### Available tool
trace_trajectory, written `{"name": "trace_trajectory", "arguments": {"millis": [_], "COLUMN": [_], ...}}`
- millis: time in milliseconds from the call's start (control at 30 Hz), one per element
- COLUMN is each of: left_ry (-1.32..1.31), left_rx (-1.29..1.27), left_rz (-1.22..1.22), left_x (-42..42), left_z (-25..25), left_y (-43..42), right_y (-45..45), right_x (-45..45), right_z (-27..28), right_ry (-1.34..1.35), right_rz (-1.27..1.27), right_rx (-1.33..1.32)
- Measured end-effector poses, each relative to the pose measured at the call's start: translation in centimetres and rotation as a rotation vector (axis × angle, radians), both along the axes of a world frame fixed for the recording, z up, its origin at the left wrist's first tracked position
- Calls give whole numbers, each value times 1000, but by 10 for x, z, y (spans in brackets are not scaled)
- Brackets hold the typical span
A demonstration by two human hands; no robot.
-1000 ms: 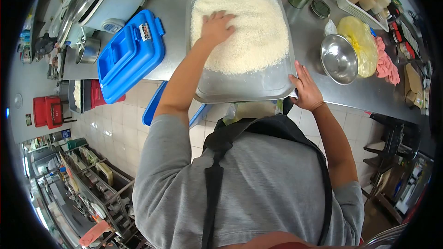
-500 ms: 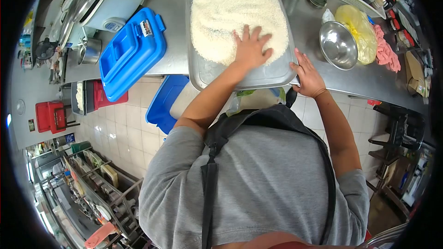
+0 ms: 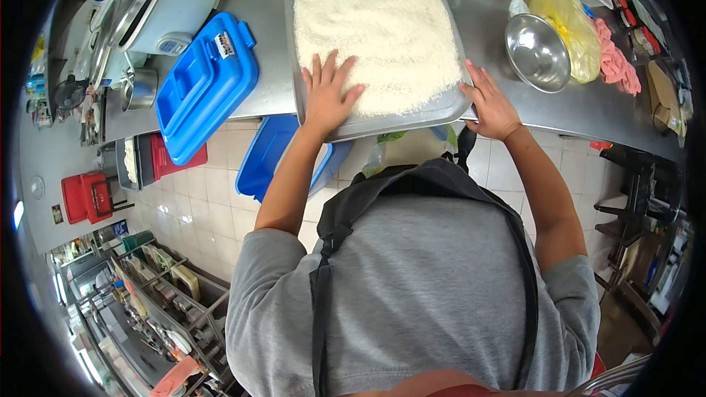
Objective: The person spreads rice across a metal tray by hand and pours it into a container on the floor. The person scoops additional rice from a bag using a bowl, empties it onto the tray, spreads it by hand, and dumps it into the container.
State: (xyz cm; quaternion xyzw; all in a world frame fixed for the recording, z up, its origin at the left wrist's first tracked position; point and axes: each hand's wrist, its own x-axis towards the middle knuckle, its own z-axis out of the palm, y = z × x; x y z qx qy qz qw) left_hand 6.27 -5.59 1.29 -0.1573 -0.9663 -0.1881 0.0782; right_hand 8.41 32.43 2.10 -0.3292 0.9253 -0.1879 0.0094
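Note:
A metal tray point(image 3: 346, 130) on the steel counter holds a wide layer of white grains point(image 3: 375, 29), which look like rice. My left hand point(image 3: 328, 95) lies with fingers spread at the tray's near left corner, its fingertips on the edge of the grains. At the tray's right side, my right hand point(image 3: 491, 103) rests against the rim near the front corner, fingers extended and apart from the thumb. Neither hand is closed round anything. Low ridges run across the grains.
Left of the tray lies a blue lid point(image 3: 206, 88), beside a large cooker point(image 3: 180, 7) and a metal pot point(image 3: 138, 90). To the right are a steel bowl point(image 3: 537, 53), a yellow bag point(image 3: 570, 33) and a pink cloth point(image 3: 616, 62). Below the counter edge stands a blue bin point(image 3: 261, 158).
My left hand has swept from the far left of the grains to the near right, then across to the near left corner. The grains now spread closer to the tray's front. My right hand stays at the rim.

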Motion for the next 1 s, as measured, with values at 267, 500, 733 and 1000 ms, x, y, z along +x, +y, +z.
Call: {"name": "trace_trajectory", "arguments": {"millis": [267, 500, 733, 1000], "left_ry": [2, 225, 98, -4], "left_rx": [-92, -197, -109, -141], "left_rz": [-149, -260, -61, -108], "left_x": [6, -95, -139, -78], "left_z": [2, -19, -20, 5], "left_y": [76, 112, 121, 55], "right_y": [-2, 1, 0, -3], "right_x": [-2, -3, -4, -3], "right_z": [12, 8, 7, 12], "right_ry": [-49, -49, -47, -48], "right_rz": [-25, -23, -29, -48], "right_rx": [59, 4, -9, -12]}}
